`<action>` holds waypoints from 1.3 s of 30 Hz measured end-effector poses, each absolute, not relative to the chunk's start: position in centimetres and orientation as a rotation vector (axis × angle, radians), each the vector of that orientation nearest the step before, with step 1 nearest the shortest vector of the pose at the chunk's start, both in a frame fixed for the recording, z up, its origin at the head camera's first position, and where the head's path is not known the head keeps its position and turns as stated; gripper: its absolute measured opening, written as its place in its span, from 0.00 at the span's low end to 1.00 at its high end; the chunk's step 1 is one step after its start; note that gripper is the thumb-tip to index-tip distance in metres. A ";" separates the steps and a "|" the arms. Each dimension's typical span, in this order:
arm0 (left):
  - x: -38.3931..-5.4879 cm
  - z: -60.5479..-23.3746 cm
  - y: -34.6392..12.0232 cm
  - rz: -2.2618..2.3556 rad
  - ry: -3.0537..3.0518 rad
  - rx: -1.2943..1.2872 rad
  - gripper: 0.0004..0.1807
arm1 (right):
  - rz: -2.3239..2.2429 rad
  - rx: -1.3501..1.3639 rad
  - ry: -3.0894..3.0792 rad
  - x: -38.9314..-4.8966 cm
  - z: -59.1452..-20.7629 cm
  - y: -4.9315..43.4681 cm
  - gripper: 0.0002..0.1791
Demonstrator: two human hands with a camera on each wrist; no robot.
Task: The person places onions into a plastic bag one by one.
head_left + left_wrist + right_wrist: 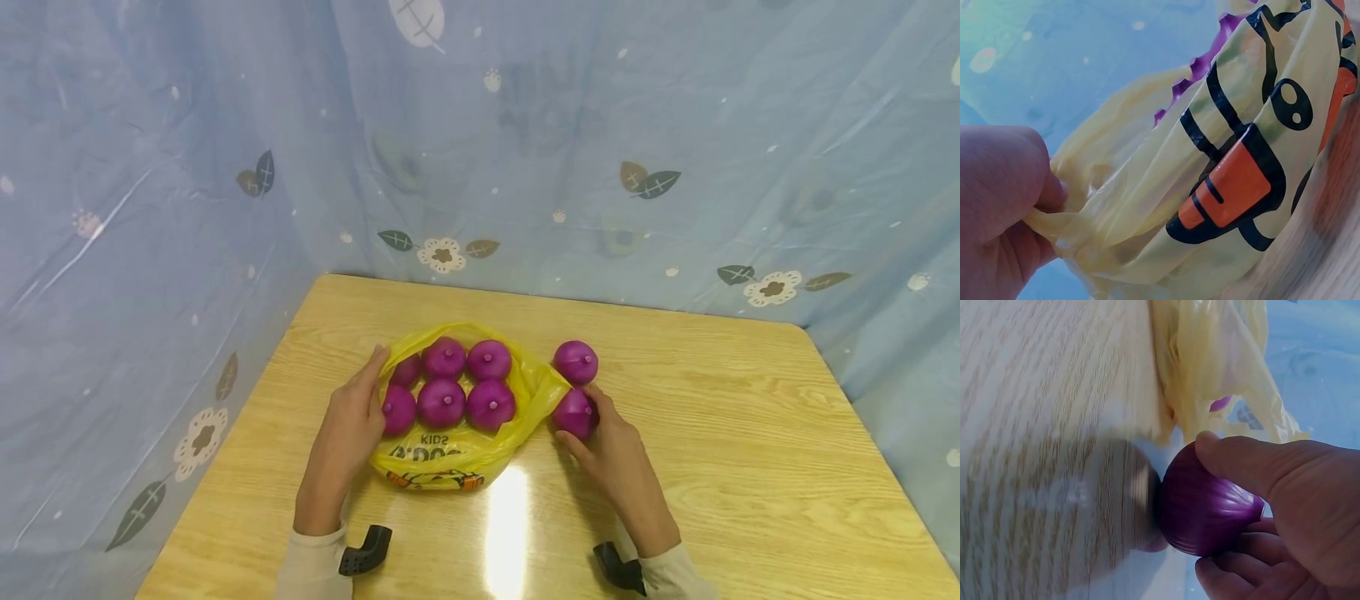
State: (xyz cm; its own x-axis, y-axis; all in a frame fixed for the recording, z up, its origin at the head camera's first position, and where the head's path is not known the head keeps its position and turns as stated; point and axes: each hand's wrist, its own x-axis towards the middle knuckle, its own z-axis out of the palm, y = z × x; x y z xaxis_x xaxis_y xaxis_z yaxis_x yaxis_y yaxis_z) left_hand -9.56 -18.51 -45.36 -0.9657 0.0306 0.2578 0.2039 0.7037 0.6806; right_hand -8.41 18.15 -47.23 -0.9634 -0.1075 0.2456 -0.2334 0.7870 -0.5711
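Observation:
A yellow plastic bag (528,421) with black and orange print (1229,194) lies with its mouth spread, and several purple onions (441,403) sit inside it. On the bag's left rim, my left hand (348,425) pinches the thin plastic between thumb and fingers, as the left wrist view shows. Just right of the bag, my right hand (618,450) grips a purple onion (1207,503) at the tabletop, thumb on one side and fingers on the other. Directly behind that one another onion (576,362) rests outside the bag.
The light wooden table (750,433) extends to both sides, with a bright glare in front of the bag. A blue curtain (555,150) with leaf and flower prints hangs behind the table and at its sides. Black wrist mounts (366,550) show near both sleeves.

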 end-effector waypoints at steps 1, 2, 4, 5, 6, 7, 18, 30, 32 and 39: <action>-9.6 -45.3 -18.5 -1.112 -2.685 -0.184 0.30 | 0.930 0.262 -2.780 -8.4 -47.2 18.2 0.46; -9.5 -45.3 -18.5 -1.111 -2.685 -0.182 0.30 | 0.934 0.258 -2.782 -8.4 -47.2 18.2 0.45; -9.5 -45.3 -18.6 -1.115 -2.686 -0.178 0.30 | 0.948 0.251 -2.793 -8.3 -47.1 18.2 0.45; -9.5 -45.3 -18.6 -1.118 -2.686 -0.178 0.30 | 0.953 0.246 -2.801 -8.3 -47.0 18.3 0.45; -9.5 -45.3 -18.6 -1.122 -2.687 -0.178 0.30 | 0.953 0.243 -2.809 -8.2 -46.9 18.4 0.45; -9.6 -45.3 -18.6 -1.126 -2.687 -0.179 0.30 | 0.952 0.241 -2.815 -8.1 -46.7 18.4 0.45; -9.6 -45.4 -18.8 -1.115 -2.685 -0.176 0.31 | 0.887 0.314 -2.657 -7.4 -42.7 19.1 0.42; -9.7 -45.4 -18.8 -1.132 -2.687 -0.181 0.31 | 0.940 0.442 -2.653 -8.4 -39.3 16.8 0.42; -9.7 -45.4 -18.8 -1.138 -2.687 -0.185 0.31 | 0.948 0.479 -2.658 -8.7 -38.9 16.1 0.42; -9.6 -45.3 -18.9 -1.117 -2.681 -0.193 0.30 | 0.962 0.649 -2.631 -9.3 -37.6 13.3 0.44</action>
